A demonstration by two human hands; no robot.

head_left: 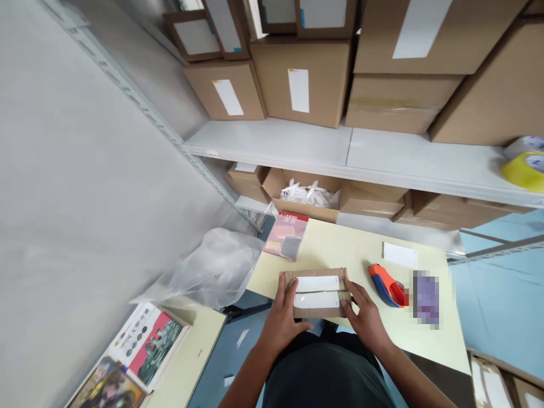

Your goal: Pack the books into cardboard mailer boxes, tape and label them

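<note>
A small flat cardboard box (318,313) lies at the near edge of the pale yellow table (340,241), with two white strips and a seam between them on its top. My left hand (281,317) grips its left side, fingers over the top edge. On the opposite end, my right hand (366,317) clasps the right side with thumb and fingers. To the right of the box rests an orange and blue tool (386,285), perhaps a tape dispenser. Beside it, a purple item (426,299) is blurred by pixelation.
A white card (400,254) and a pink-red printed box (289,235) lie on the table. Behind stands a grey shelf (297,141) with cartons and tape rolls (529,170). A clear plastic bag (212,266) and printed boxes (144,343) are at left. An open carton (505,374) stands lower right.
</note>
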